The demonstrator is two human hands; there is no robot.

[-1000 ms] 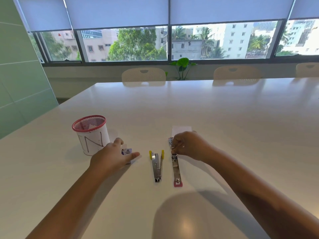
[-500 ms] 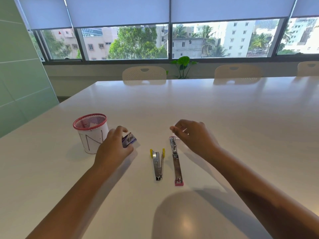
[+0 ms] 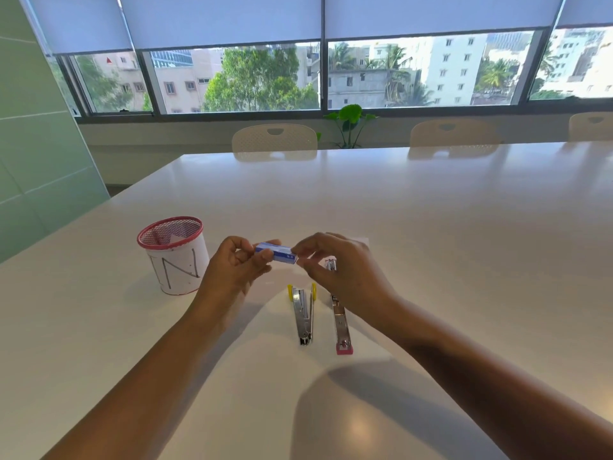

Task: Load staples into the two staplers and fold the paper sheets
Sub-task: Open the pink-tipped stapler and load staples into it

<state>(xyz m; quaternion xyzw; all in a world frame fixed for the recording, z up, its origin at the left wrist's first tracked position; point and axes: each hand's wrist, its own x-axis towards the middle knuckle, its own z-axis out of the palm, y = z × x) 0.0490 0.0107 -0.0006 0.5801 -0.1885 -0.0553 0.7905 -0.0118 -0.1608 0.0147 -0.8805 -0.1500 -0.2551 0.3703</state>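
A small blue and white staple box (image 3: 276, 253) is held in the air above the table. My left hand (image 3: 234, 270) grips its left end and my right hand (image 3: 338, 270) pinches its right end. Below them two metal staplers lie side by side on the white table (image 3: 431, 244): a yellow-ended stapler (image 3: 303, 313) on the left and a pink-ended stapler (image 3: 340, 322) on the right, partly hidden under my right hand. A white paper sheet (image 3: 363, 241) peeks out behind my right hand.
A red mesh cup (image 3: 174, 255) wrapped in white paper marked "N" stands to the left of my hands, with a folded paper inside. Chairs (image 3: 274, 141) line the table's far edge below the windows.
My left hand lifted the staple box off the table and brought it rightward. My right hand left the pink-ended stapler and came across to pinch the box's other end.
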